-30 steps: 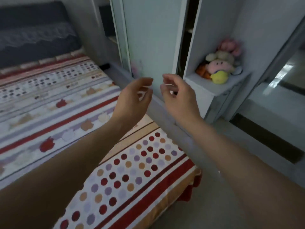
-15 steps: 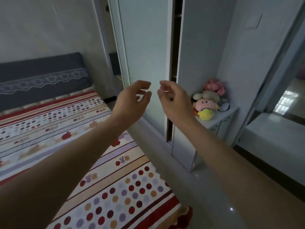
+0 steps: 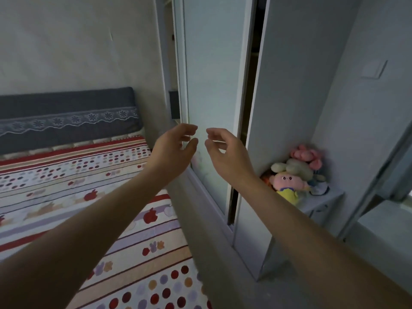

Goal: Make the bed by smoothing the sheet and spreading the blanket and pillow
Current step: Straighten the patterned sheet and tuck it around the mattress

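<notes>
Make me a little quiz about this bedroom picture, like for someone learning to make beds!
1. True or false: the left hand and the right hand both grip the sheet.
2. Pick one: where do the plush toys sit? A) on the sheet B) on the small cabinet C) on the floor
3. Fill the gap: the headboard has a dark ____ cover with a lacy flower trim.

Key: 1 false, both hands are raised in the air and hold nothing; 2 B; 3 grey.
</notes>
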Demonstrator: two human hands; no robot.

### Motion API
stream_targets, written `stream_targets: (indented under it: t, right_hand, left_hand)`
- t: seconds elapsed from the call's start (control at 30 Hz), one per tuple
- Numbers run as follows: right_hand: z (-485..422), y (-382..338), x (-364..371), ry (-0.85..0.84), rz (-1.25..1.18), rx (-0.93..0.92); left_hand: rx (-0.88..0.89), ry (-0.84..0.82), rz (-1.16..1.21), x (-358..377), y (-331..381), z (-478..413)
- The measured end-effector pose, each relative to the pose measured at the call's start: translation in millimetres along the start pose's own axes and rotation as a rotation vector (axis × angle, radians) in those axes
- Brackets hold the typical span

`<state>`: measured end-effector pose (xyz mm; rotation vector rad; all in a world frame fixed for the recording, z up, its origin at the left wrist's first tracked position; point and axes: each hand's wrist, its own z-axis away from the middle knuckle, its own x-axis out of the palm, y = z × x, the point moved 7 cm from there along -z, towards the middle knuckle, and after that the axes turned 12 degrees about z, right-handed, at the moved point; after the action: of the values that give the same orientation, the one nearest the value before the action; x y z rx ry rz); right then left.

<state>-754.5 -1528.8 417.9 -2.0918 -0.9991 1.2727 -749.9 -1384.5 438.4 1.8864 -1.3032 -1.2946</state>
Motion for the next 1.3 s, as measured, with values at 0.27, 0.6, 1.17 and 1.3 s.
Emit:
stream_targets:
  t: [0.27, 0.6, 1.17, 1.3]
  right_hand:
    - [-97, 33, 15, -0.052, 0.005, -0.027]
    - [-210, 95, 29, -0.133, -0.086, -0.084]
    - [-352, 204, 66, -0.389, -0.246, -0.155]
    - [-366, 206, 105, -0.449, -0.272, -0.153]
  left_hand:
    - [-0.040, 0.091, 0.018, 14, -43, -97]
    - [-0.050, 0.207, -0.059, 53, -76, -187]
    - [-0.222, 0.417, -0.286, 114, -117, -303]
    - [-0.231, 0.457, -0.337, 96, -135, -312]
